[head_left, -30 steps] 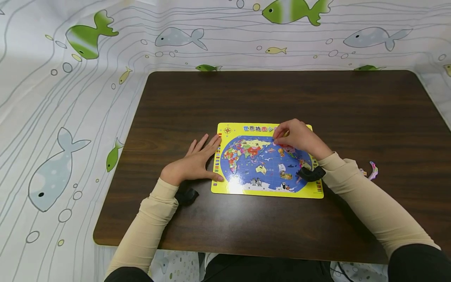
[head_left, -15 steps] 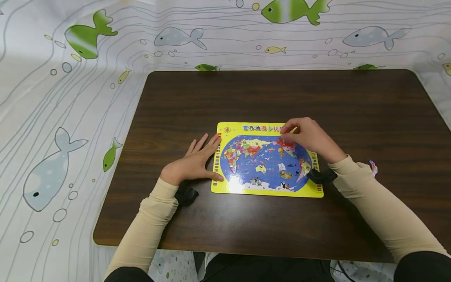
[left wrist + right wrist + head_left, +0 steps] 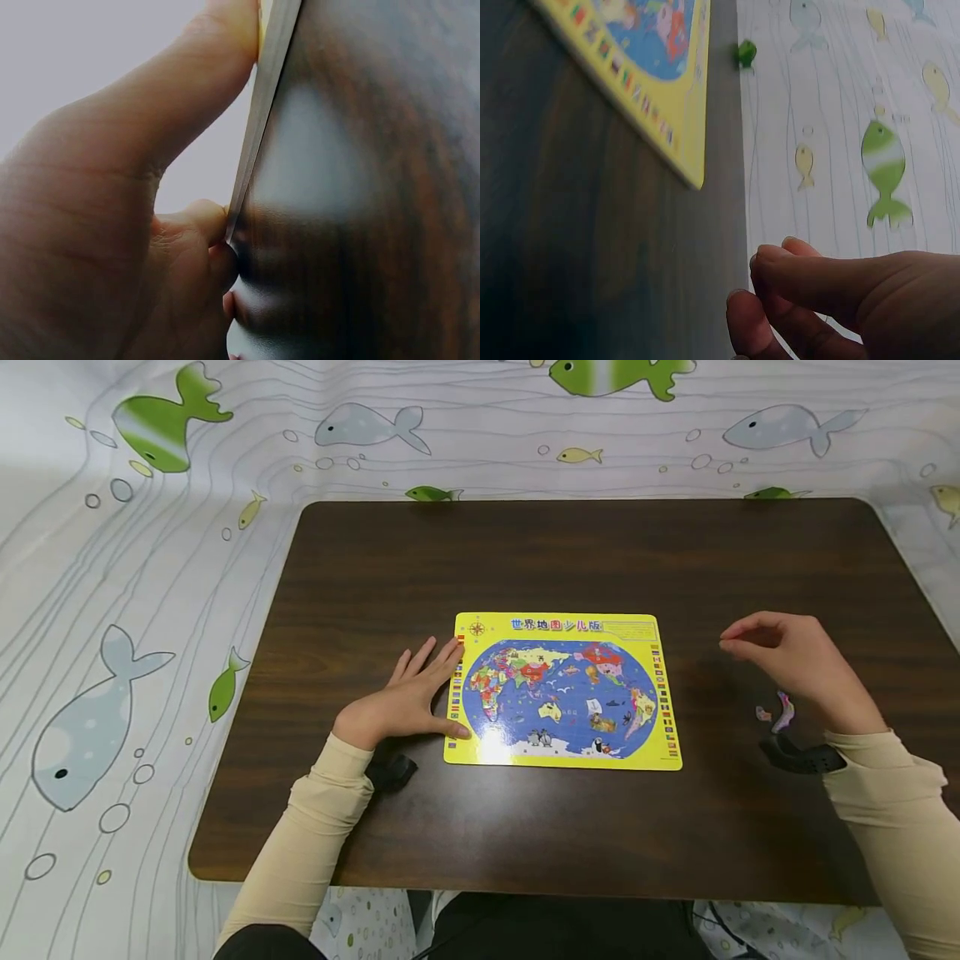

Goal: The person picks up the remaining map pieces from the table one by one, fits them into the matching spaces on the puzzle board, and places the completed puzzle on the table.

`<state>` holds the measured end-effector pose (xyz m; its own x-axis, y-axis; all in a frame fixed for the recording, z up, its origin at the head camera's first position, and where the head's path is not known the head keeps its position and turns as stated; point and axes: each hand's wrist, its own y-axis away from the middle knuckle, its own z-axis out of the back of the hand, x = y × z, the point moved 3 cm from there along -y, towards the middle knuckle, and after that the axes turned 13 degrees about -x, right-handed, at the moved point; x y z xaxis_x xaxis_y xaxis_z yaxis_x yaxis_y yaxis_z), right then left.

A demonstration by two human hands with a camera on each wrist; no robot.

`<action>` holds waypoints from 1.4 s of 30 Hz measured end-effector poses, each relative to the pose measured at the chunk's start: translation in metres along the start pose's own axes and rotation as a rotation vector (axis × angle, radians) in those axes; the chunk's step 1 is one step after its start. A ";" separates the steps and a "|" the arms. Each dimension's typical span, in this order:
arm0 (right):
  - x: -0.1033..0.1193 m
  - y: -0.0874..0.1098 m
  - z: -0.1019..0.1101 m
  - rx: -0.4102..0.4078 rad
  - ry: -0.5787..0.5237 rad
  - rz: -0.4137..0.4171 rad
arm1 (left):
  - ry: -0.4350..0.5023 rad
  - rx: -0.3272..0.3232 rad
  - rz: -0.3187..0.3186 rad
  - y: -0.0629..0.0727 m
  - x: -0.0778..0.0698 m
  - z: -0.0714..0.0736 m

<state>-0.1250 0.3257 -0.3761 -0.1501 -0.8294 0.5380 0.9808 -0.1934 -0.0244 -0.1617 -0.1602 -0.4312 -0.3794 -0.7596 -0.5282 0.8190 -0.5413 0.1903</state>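
A yellow-bordered world map puzzle board (image 3: 562, 750) lies flat on the table, its map filling a blue oval. My left hand (image 3: 393, 706) spreads over the board's left edge, with the thumb and fingertips resting on the border. In the left wrist view, the thumb (image 3: 202, 67) lies along the board's thin edge. My right hand (image 3: 795, 664) hovers right of the board, fingers loosely curled and thumb near the index finger, nothing showing between them. Close below it on the table lie a curved purple-pink puzzle piece (image 3: 783, 712) and a small pinkish piece (image 3: 763, 714).
The dark wooden table (image 3: 525, 835) has a white fish-print cloth (image 3: 480, 443) behind it and along its left side. Black wrist devices (image 3: 802, 758) sit by both wrists, the right one close to the loose pieces.
My right hand has left the board's upper right and moved right, over beside the loose pieces, which are now uncovered. The left hand stays at the board's left edge.
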 end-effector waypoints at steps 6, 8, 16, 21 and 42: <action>-0.024 0.007 0.011 -0.032 0.020 -0.022 | 0.009 -0.008 0.000 -0.002 0.002 0.000; -0.032 0.008 0.014 -0.035 0.037 -0.033 | 0.007 -0.006 0.001 -0.003 0.003 -0.001; -0.065 0.017 0.024 0.014 0.131 -0.027 | 0.002 -0.002 0.011 -0.004 0.002 -0.003; -0.079 0.022 0.023 0.039 0.145 -0.016 | 0.000 -0.006 0.013 -0.004 0.002 -0.002; -0.089 0.034 0.013 -0.021 0.171 -0.090 | 0.016 0.002 0.012 -0.003 0.001 -0.001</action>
<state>-0.0766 0.3992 -0.4139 -0.2579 -0.8850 0.3875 0.9600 -0.2801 -0.0008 -0.1635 -0.1589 -0.4331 -0.3624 -0.7601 -0.5394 0.8226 -0.5329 0.1983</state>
